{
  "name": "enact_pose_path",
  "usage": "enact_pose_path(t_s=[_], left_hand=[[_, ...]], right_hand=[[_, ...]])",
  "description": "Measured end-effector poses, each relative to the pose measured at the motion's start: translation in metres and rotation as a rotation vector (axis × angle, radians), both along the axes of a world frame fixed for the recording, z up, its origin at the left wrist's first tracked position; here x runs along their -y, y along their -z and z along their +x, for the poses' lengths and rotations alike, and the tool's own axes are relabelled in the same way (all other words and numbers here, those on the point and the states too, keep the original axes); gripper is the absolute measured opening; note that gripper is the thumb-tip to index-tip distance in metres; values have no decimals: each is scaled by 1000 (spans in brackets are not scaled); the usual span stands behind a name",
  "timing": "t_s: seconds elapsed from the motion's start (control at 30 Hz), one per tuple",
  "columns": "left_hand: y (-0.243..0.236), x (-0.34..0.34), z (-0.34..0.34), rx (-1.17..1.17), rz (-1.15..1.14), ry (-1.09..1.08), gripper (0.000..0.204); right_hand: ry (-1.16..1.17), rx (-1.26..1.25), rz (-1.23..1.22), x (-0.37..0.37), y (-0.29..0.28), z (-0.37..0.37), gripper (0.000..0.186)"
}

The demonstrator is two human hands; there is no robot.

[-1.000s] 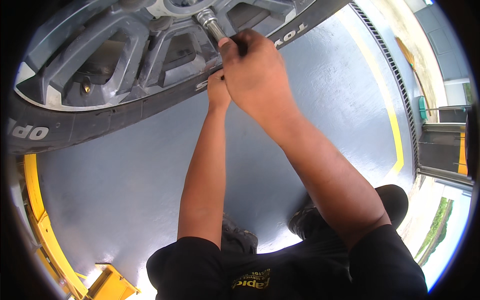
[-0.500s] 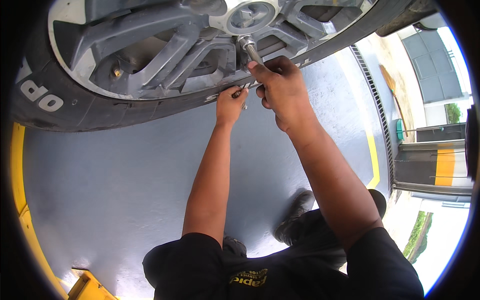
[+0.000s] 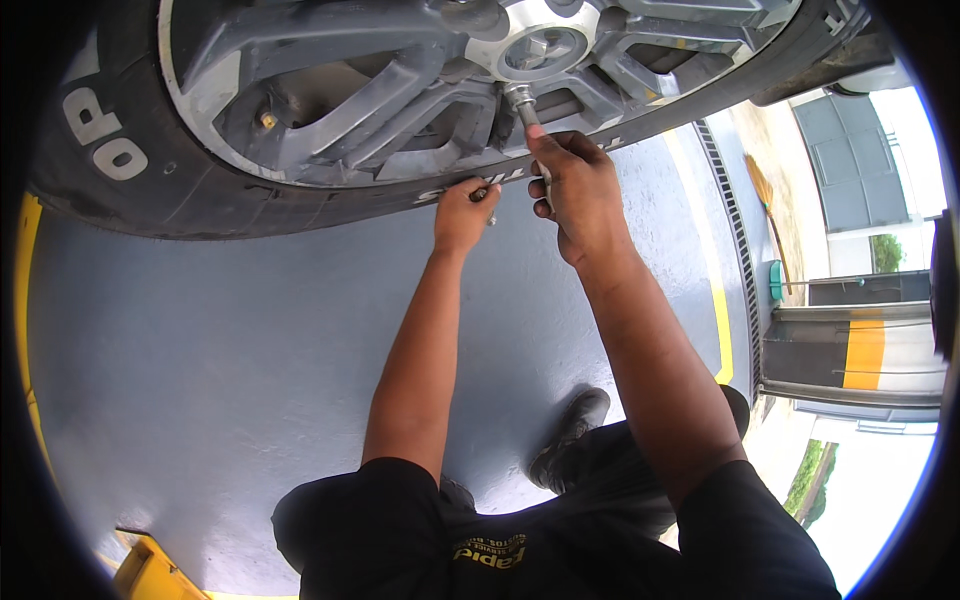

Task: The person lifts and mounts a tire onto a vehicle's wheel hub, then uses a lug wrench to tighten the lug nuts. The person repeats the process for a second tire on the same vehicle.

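Gripping the wrench [image 3: 528, 110] with curled fingers, the right hand [image 3: 584, 192] could slip if the tool tilts; the left hand [image 3: 463, 216], pinching small metal parts [image 3: 479, 194], might drop 1 if relaxed.

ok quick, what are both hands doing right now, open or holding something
Left hand: curled closed, holding small metal pieces, exact kind unclear.
Right hand: closed, holding a metal socket tool.

Left head-worn fisheye, upright, looks down over forearms [image 3: 415, 340]; wheel [image 3: 490, 50] near upper edge.
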State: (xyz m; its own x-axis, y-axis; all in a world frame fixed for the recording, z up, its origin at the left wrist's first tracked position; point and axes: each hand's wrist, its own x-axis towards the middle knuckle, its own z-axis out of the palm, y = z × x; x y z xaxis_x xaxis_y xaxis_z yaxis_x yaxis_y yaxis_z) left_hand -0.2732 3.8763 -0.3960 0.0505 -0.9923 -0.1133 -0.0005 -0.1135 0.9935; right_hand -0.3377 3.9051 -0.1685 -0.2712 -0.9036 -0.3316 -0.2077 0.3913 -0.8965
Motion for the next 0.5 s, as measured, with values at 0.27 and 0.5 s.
enact_pose_path(t_s=[0.27,0.5], left_hand=[[2,0,1,40,-4,6,29],[-3,-2,0,-1,12,12,28]], right_hand=[[-70,239,98,7,0,-9,38],[-126,10,46,5,-2,-13,42]])
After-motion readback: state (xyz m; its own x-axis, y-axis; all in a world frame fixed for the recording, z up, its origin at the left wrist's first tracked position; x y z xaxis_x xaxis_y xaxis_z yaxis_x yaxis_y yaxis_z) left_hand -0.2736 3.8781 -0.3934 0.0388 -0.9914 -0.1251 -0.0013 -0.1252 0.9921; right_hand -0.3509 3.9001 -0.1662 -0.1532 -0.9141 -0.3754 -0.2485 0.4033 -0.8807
